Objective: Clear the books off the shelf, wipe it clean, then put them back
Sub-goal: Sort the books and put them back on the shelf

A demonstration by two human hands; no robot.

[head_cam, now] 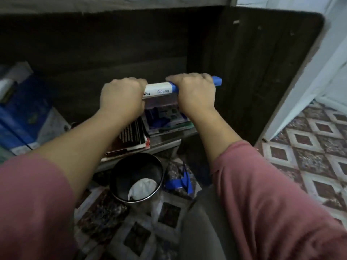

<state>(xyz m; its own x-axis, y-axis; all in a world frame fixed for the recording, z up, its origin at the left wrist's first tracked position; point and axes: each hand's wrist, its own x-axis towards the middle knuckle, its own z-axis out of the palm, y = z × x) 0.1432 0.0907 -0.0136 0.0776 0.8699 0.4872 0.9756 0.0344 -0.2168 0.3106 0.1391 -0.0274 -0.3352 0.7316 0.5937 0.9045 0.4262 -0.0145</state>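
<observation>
A thick book with a white and blue spine point(161, 90) stands upright in front of the dark shelf point(112, 53). My left hand point(122, 96) grips its left end and my right hand point(195, 92) grips its right end, fingers curled over the top edge. Below the hands lies a stack of books point(167, 119) with a blue cover on top. A dark book with white text point(129, 136) lies beside that stack, to its left. The shelf space behind the hands is dark and its bottom board is hidden by my hands and the books.
A round metal bin point(137, 177) with a white crumpled bag in it stands on the patterned tiled floor point(309, 147). Blue boxes point(20, 113) sit at the left. The shelf's dark side panel point(262, 72) rises at the right. A blue strap point(180, 182) lies near the bin.
</observation>
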